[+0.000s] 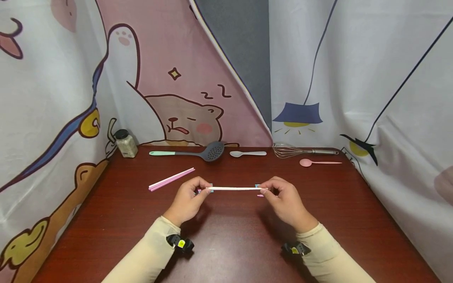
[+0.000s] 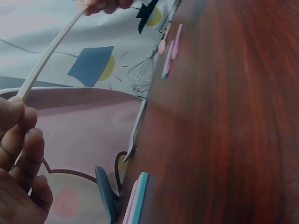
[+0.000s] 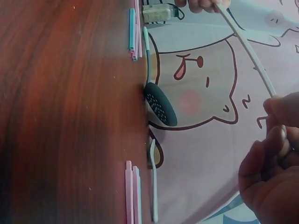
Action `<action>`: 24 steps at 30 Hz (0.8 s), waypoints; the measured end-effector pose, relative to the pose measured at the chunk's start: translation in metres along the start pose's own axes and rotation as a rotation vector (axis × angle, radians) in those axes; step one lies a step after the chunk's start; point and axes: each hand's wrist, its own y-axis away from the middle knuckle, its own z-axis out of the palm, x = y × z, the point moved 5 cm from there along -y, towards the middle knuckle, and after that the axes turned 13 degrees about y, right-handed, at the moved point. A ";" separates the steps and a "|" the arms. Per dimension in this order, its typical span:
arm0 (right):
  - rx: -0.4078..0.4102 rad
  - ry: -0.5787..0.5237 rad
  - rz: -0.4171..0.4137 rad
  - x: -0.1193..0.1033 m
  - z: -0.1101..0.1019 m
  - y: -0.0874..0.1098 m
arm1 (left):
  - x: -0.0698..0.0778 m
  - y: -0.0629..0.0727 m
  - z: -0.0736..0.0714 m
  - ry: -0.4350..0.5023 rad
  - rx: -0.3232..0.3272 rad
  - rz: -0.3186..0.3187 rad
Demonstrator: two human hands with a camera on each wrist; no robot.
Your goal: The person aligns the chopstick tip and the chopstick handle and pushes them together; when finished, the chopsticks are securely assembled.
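Both hands hold a slim white stick [image 1: 235, 188] above the table, level in the head view and slightly bowed in the left wrist view. My left hand [image 1: 189, 198] pinches one end between thumb and fingers. At the other end, my right hand [image 1: 287, 202] pinches it the same way. Below and behind the hands lie pink and blue sticks, mostly hidden in the head view; the left wrist view shows a blue stick [image 2: 140, 198] beside pink ones, and the right wrist view shows a pink stick [image 3: 129, 191]. A pair of pink sticks [image 1: 171, 180] lies left of my left hand.
Along the table's back edge stand or lie a black-lidded jar [image 1: 126, 144], a slotted skimmer [image 1: 213, 151], a white spoon [image 1: 247, 154], a whisk [image 1: 288, 150] and a pink spoon [image 1: 306, 162]. Printed curtains [image 1: 184, 51] enclose the dark red table [image 1: 226, 251].
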 end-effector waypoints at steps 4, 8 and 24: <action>0.025 -0.027 -0.012 -0.002 0.001 0.002 | 0.001 0.001 0.002 0.001 0.008 0.010; 0.028 -0.060 -0.017 -0.001 0.003 0.003 | 0.003 0.001 0.001 0.002 -0.001 0.028; -0.007 -0.069 0.070 0.023 0.003 -0.003 | -0.020 -0.012 -0.056 -0.041 0.117 -0.046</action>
